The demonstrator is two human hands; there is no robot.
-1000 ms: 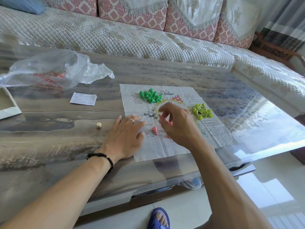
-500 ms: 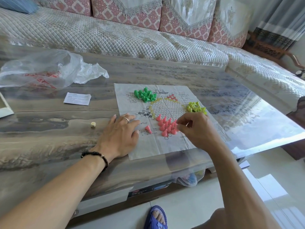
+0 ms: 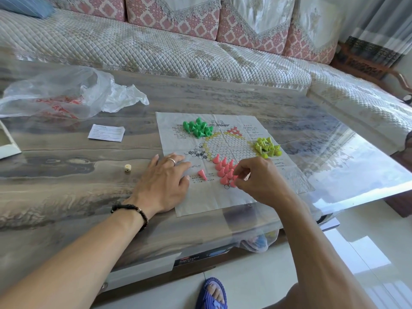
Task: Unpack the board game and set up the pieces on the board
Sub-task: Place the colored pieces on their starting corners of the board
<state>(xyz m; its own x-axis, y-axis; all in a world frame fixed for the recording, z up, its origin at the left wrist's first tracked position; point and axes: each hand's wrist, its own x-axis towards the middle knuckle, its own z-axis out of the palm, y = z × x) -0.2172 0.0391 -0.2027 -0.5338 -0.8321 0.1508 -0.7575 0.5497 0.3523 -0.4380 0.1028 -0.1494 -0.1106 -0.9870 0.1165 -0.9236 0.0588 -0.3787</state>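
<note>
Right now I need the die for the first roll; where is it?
In the head view the die sits on the bare table, left of the paper board and the flat left hand, below the folded slip.

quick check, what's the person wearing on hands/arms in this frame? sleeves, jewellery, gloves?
No gloves, and no sleeves in view: both forearms are bare. The left hand has a plain silver-coloured ring on one finger, and its wrist carries a dark beaded bracelet with one small pale bead. The right hand shows no ring, watch or band.
</note>
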